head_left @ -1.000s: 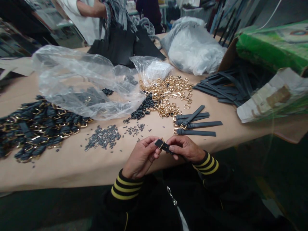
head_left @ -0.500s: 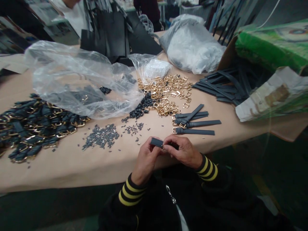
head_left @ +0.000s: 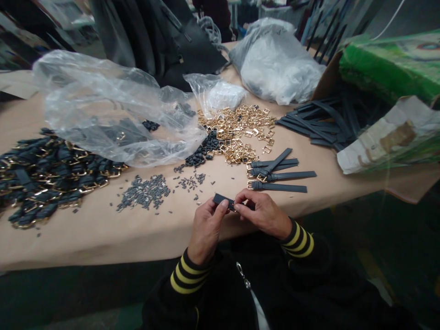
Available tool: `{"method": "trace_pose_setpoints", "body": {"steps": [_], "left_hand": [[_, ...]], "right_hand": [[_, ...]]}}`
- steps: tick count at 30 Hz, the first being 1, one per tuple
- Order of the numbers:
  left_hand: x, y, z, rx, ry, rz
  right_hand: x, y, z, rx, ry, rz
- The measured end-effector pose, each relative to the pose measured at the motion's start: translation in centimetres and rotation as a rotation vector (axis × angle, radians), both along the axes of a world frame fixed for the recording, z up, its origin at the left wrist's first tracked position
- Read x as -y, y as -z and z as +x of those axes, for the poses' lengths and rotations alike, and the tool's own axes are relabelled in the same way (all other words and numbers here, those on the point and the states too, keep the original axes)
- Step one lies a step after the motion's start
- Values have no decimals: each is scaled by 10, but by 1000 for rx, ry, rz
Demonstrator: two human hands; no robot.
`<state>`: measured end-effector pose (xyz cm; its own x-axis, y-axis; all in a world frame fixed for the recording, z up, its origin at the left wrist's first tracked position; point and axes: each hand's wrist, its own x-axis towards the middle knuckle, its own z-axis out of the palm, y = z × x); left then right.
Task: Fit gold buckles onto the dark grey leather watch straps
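Observation:
Between my two hands, near the table's front edge, is a dark strap (head_left: 220,200). My left hand (head_left: 207,225) pinches it with the thumb on top. With thumb and fingers closed, my right hand (head_left: 263,211) grips the strap's other part; a small glint of metal shows between the hands, too small to make out. Beyond my right hand lie several dark straps with gold buckles (head_left: 282,188). A pile of loose gold buckles (head_left: 240,133) spreads behind them, beside a heap of black loops (head_left: 202,151). Small dark pieces (head_left: 144,191) are scattered left of my hands.
A large heap of buckled straps (head_left: 51,178) covers the left side. Behind it lies a clear plastic bag (head_left: 120,110). Long dark straps (head_left: 319,119) spill from a green box (head_left: 392,64) at right. A stuffed plastic bag (head_left: 275,64) and dark sheets (head_left: 154,41) are at the back.
My left thumb has moved up onto the strap, and my hands shifted slightly. The dark sheets at the back have swung and changed shape, and the white-clothed person behind them is no longer seen.

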<state>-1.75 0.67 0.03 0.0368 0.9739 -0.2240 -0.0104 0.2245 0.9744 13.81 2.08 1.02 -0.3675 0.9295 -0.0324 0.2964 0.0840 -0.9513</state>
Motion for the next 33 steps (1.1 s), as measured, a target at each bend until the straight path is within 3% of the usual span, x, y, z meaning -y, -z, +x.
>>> {"method": "trace_pose_setpoints", "body": {"steps": [7, 10, 13, 15, 22, 29, 33], "left_hand": [[1, -4, 5, -279, 60, 103], [1, -6, 9, -391, 10, 156], [1, -6, 10, -456, -53, 182], [0, -5, 9, -448, -45, 191], [-3, -3, 1, -105, 56, 57], [6, -12, 11, -414, 9, 223], [12, -21, 11, -295, 44, 249]], "right_hand": [[0, 1, -4, 94, 70, -8], [1, 3, -5, 51, 120, -23], [0, 6, -5, -86, 77, -108], [-1, 7, -4, -201, 34, -188], [-4, 10, -1, -445, -9, -345], [-7, 14, -1, -432, 11, -361], [-10, 18, 2, -357, 42, -312]]}}
